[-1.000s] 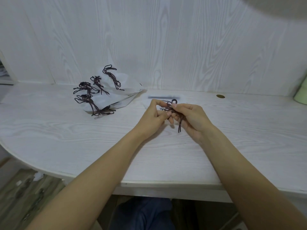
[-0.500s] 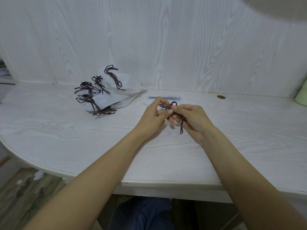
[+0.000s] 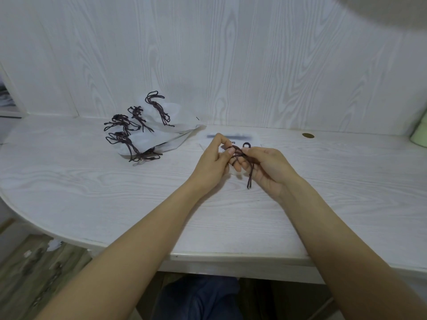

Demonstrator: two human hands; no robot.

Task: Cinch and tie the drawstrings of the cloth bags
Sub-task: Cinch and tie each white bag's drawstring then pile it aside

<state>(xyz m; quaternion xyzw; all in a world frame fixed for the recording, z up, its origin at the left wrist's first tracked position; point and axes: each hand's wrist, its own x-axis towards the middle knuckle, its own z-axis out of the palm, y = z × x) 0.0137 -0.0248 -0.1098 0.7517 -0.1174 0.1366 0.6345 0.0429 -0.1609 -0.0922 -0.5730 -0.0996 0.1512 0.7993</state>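
Both hands are meeting over the middle of the worktop (image 3: pixel 69 185), fingers curling onto the same dark drawstring (image 3: pixel 240 154). Left hand (image 3: pixel 213 161) is pinching the cord between thumb and fingertips on its own side; right hand (image 3: pixel 265 168) is gripping the cord from the opposite side, with one loose tail hanging down across its fingers toward the person and a small loop standing up just above its knuckles. White cloth bag (image 3: pixel 253 140) is lying flat on the worktop directly beyond the hands, largely hidden by them, its printed band facing up.

Key relation: the knot is sitting between the two hands, at the near edge of the bag, with the cord running roughly left to right from one pinch to the other. Neither hand is nearer; tightening would appear to call for pulling apart along that line. Whether the knot is already seated cannot be told.

A pile of finished bags (image 3: pixel 147 137) with tied cords is resting well apart to the left, near the back wall
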